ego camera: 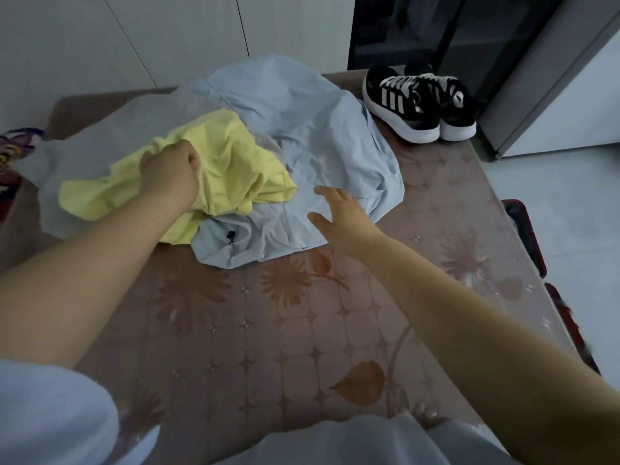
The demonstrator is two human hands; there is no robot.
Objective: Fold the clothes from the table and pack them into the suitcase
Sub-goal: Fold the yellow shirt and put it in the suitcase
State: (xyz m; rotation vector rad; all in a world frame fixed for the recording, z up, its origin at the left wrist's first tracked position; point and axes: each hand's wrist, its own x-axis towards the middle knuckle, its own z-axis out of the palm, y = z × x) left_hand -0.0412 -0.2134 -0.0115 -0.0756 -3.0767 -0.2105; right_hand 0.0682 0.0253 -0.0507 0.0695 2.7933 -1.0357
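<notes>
Barely begun: the left hand [169, 169] clutches the crumpled yellow garment [235, 169], the right hand [339, 216] spreads open over the blue garment [302, 112] beneath it; nothing looks folded yet

Single head cam, wide-angle, edges curved. Looks fwd + down from near edge of worktop [295, 330], close above it. Far wall [84, 45] at top of view, floor [570, 213] at right.

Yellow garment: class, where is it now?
In the head view, the yellow garment lies left of centre on the table, atop the pale blue clothes, gripped by the left hand.
</notes>
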